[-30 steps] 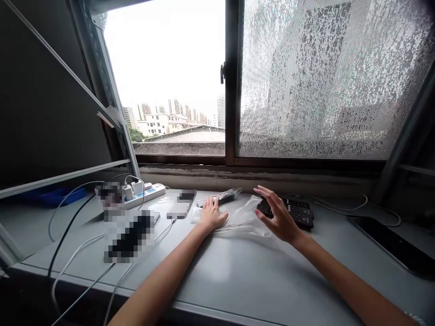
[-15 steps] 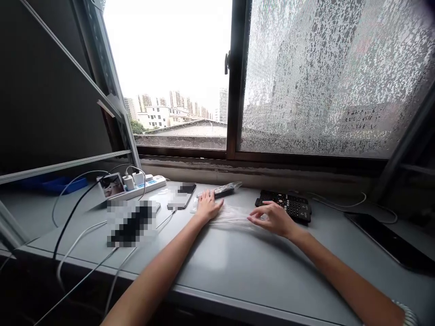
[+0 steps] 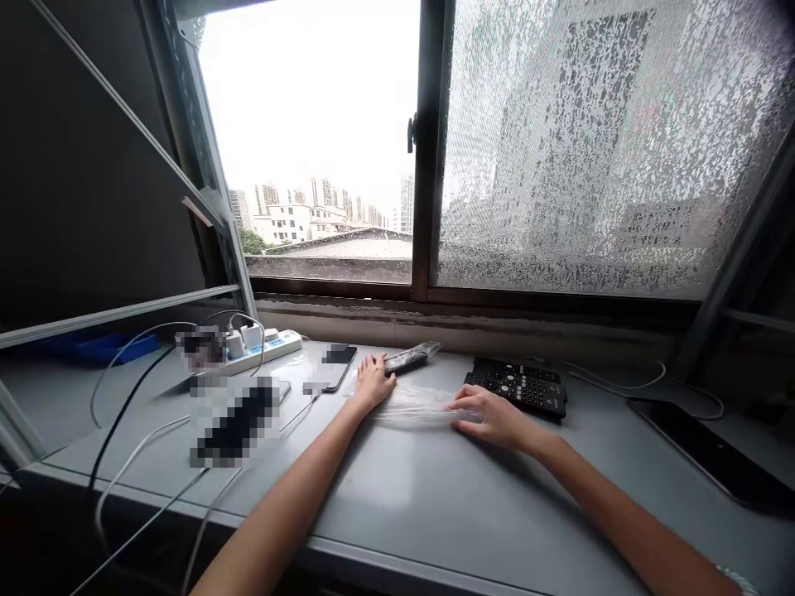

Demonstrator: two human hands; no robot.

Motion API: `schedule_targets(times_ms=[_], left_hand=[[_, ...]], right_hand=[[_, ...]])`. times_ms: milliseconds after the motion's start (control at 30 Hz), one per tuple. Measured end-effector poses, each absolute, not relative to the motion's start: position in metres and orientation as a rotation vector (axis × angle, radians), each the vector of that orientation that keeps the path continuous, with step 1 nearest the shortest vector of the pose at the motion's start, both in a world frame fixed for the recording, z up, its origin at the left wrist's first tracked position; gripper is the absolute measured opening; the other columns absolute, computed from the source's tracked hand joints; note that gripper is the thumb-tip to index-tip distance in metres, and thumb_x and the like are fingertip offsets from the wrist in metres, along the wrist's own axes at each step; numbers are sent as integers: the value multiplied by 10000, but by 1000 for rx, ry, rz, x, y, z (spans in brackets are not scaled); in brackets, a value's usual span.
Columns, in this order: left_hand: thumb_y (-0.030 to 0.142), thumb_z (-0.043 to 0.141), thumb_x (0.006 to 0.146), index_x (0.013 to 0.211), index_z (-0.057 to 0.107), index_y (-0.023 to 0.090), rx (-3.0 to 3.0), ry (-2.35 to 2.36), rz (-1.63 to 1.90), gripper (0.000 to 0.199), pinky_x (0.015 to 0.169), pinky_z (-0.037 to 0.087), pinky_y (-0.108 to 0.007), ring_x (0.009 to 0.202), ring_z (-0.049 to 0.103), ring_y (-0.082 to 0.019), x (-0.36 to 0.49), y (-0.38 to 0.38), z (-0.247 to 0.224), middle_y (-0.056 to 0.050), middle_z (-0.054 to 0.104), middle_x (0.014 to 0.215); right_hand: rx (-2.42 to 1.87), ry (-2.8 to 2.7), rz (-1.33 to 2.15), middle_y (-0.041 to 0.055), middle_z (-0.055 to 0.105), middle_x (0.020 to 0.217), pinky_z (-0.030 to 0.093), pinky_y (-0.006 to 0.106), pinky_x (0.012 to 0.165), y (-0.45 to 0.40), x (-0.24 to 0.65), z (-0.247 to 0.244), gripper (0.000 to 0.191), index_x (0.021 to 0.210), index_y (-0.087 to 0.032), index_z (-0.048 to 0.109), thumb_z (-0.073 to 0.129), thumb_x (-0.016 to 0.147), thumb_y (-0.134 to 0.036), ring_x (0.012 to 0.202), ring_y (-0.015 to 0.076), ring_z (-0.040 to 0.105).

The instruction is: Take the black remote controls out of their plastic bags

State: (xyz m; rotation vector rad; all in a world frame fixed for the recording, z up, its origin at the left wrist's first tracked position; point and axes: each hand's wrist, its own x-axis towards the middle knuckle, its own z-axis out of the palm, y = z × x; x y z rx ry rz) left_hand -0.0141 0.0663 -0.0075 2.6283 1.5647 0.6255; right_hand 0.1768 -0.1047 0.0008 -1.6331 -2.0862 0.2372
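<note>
A thin clear plastic bag (image 3: 413,406) lies crinkled on the grey table between my hands. My left hand (image 3: 373,382) rests palm down on its left end, fingers spread. At the right end, my right hand (image 3: 493,420) has the film between thumb and fingers, though the exact contact is hard to see. Just beyond my left hand is a dark remote control in clear wrapping (image 3: 411,358). Several black remote controls (image 3: 522,386) lie side by side behind my right hand, their buttons facing up.
Left of my hands are a phone (image 3: 339,368), a blurred-out dark device (image 3: 239,422) and a white power strip (image 3: 273,352) with plugs and cables. A black tablet-like device (image 3: 714,451) lies at the right. The window (image 3: 422,165) stands behind the table.
The view has tilted up slightly. My right thumb and fingers have spread a little farther apart, and the plastic looks less tightly stretched. My left hand stays on the bag.
</note>
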Motion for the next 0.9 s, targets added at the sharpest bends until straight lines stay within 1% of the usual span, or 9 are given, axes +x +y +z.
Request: schedule_targets(times_ms=[133, 233, 333, 433, 567, 667, 767, 833, 900], left_hand=[[271, 505, 764, 1157, 483, 95, 2606, 1598, 667, 431, 932, 338, -346, 1067, 470, -265, -13, 64, -7, -154, 473, 1094], [226, 504, 748, 1083, 494, 121, 2620, 1591, 762, 351, 913, 358, -327, 1054, 465, -245, -16, 60, -3, -129, 467, 1085], [156, 475, 743, 1049, 462, 171, 2659, 1529, 1096, 307, 871, 386, -338, 1014, 474, -235, -19, 52, 11, -101, 480, 1057], [106, 428, 752, 1001, 449, 189, 2629, 1496, 1470, 264, 853, 383, -374, 1000, 482, -258, -21, 39, 30, -112, 493, 1047], [48, 400, 711, 971, 456, 191, 2678, 1424, 1603, 302, 883, 346, -391, 999, 481, -261, -24, 21, 50, -103, 511, 1040], [60, 407, 719, 989, 464, 197, 2694, 1435, 1698, 308, 894, 323, -409, 1006, 472, -271, -29, 14, 60, -95, 513, 1063], [73, 417, 728, 975, 473, 192, 2614, 1535, 1686, 280, 859, 339, -416, 979, 483, -283, -29, 14, 63, -101, 517, 1040], [98, 428, 751, 939, 482, 192, 2657, 1537, 1518, 218, 810, 369, -391, 921, 508, -268, -25, 14, 58, -95, 524, 998], [155, 463, 781, 903, 484, 200, 2801, 1458, 1272, 131, 774, 388, -360, 869, 528, -244, -17, 14, 49, -78, 532, 969]], right_hand=[[-1596, -2071, 272, 77, 592, 992, 446, 328, 840, -101, 179, -4, 329, 1057, -238, 667, 496, 823, -395, 912, 201, 566], [-1578, -2074, 288, 79, 588, 1000, 437, 339, 859, -101, 179, -4, 325, 1072, -236, 660, 488, 832, -373, 935, 209, 557], [-1554, -2089, 285, 81, 591, 1006, 432, 336, 862, -101, 178, -4, 315, 1070, -231, 657, 475, 841, -345, 949, 211, 550], [-1543, -2091, 268, 78, 598, 1001, 434, 333, 851, -100, 178, -4, 295, 1052, -232, 658, 471, 840, -315, 938, 208, 553], [-1574, -2091, 243, 72, 608, 1014, 430, 334, 847, -100, 178, -3, 299, 1064, -234, 646, 486, 825, -315, 922, 203, 564], [-1596, -2079, 209, 74, 614, 1040, 421, 359, 867, -102, 176, -1, 357, 1104, -223, 617, 512, 807, -391, 933, 213, 570], [-1530, -1907, 139, 90, 571, 1148, 423, 390, 873, -102, 175, 3, 478, 1234, -224, 496, 486, 814, -453, 990, 224, 557], [-1449, -1651, 118, 100, 530, 1199, 459, 381, 821, -100, 175, 6, 508, 1301, -239, 384, 425, 844, -456, 978, 210, 566], [-1355, -1377, 132, 105, 521, 1181, 497, 349, 740, -96, 179, 9, 483, 1285, -237, 359, 376, 858, -462, 921, 192, 587]])
